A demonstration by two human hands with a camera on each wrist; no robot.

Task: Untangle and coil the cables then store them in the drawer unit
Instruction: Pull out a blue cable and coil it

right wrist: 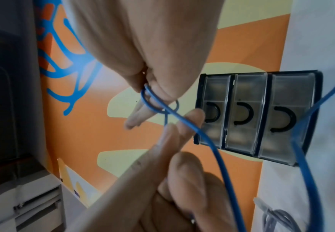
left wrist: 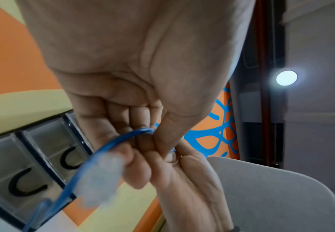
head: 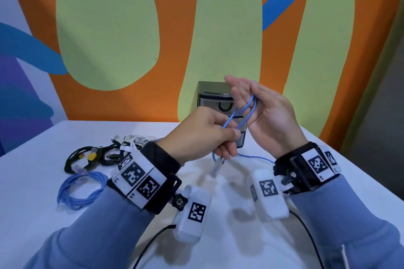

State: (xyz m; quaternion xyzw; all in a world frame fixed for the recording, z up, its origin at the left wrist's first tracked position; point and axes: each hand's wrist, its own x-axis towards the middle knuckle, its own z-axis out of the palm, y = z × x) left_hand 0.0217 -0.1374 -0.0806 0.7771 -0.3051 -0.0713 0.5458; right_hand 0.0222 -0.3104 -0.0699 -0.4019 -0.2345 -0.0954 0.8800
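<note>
Both hands are raised over the table (head: 218,214) so the blue cable (head: 244,111) hangs free between them instead of dragging through the other leads. The left hand (head: 203,133) pinches the cable between thumb and curled fingers near one end, which seems meant to anchor that end; its clear plug (head: 216,167) dangles just below the fist, and in the left wrist view the plug (left wrist: 101,177) swings loose under the fingers (left wrist: 141,157) while the strand (left wrist: 123,138) runs into the pinch. The right hand (head: 260,111) is held up with palm turned inward and fingers nearly straight, not closed on anything; loops of cable are draped over the fingers, probably so the hand serves as a former for winding. In the right wrist view the strand (right wrist: 182,120) crosses itself in a small loop by the fingertips (right wrist: 136,116), so a twist likely remains to be worked out. The slack trails down to the table toward the right wrist. A second blue cable (head: 80,190) already lies coiled at the left, beside a black and white tangle (head: 105,153) yet to be sorted. The drawer unit (head: 218,102) stands behind the hands against the wall, its three drawers (right wrist: 258,113) shut, so storing appears to come later
</note>
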